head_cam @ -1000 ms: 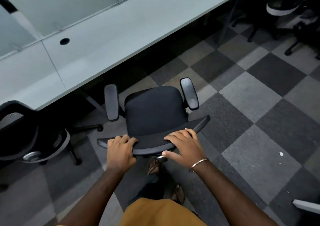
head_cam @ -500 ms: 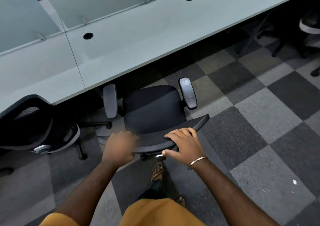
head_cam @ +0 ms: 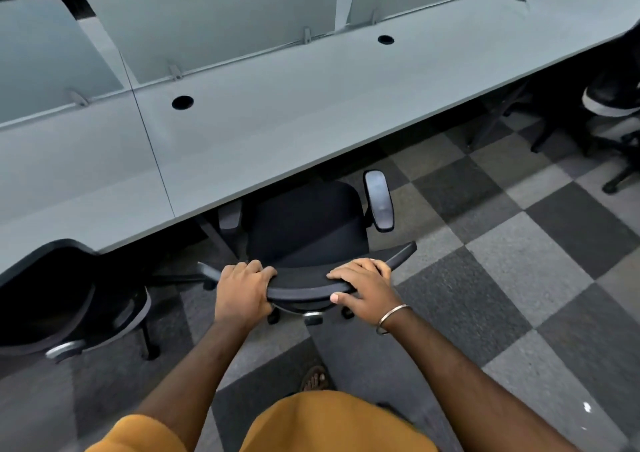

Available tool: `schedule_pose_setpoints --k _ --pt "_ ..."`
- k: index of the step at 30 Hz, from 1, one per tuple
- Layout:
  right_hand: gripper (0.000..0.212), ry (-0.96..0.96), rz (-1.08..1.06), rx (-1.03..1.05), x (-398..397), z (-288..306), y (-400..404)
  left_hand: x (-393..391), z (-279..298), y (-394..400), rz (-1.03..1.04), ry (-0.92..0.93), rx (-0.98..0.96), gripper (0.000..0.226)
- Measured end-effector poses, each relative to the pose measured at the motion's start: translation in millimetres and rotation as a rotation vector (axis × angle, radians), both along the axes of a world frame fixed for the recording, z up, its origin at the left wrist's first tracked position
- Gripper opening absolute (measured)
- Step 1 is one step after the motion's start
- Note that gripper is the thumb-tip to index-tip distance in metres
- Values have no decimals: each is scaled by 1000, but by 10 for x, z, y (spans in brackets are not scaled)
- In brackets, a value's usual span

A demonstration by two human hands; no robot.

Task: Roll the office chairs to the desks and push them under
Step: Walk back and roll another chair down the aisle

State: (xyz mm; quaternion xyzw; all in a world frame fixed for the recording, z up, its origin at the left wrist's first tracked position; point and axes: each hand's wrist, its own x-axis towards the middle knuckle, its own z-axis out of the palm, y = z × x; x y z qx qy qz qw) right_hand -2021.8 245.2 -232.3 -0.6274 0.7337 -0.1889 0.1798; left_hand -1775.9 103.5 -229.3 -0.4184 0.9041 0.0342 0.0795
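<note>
I look down from the head camera at two bare forearms reaching forward and slightly inward from the bottom of the view. My left hand [head_cam: 244, 290] sits on the top edge of the backrest of a black office chair [head_cam: 304, 226], knuckles up, fingers curled over the front of the rim so that it grips the rim. My right hand [head_cam: 363, 287] grips the same rim further to the right: its fingers lie over the top, and the thumb is pressed against the rear face below. A thin metal bangle [head_cam: 393, 318] circles the right wrist. Both wrists are fairly straight, elbows out of view behind an orange garment [head_cam: 332, 424].

The chair stands at the front edge of a long pale grey desk [head_cam: 311, 112]. The front of its seat and its left armrest [head_cam: 230, 214] are already beneath the desktop, while the right armrest [head_cam: 379, 200] and the backrest remain out over the chequered grey carpet [head_cam: 519, 278]. A sandalled foot [head_cam: 315, 379] shows just behind the chair base.

Another black chair [head_cam: 59, 299] sits at the desk to the left, and a third [head_cam: 609, 102] at the far right.
</note>
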Motion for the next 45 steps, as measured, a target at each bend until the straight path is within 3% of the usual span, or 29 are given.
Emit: schedule_pose_setpoints --k 19,26,30,34,38,45 --pt "43 3 53 -3 -1562 24 -1293 -1385 -31 -524 227 30 18 45" --pt "61 -65 169 53 -2330 100 -2063 -2020 -2 -953 243 -21 62 36" --pt "62 -38 181 35 -2585 115 -2559 -2310 53 -1306 252 -42 63 48" --pt "63 -43 244 164 -2660 131 -2841 -2391 122 -1545 283 -17 107 51" --pt "79 59 390 226 -2492 77 -2962 -2176 143 -1862 316 -5 86 51" --pt "70 262 380 273 -2173 104 -3004 -1909 100 -1939 306 5 93 47"
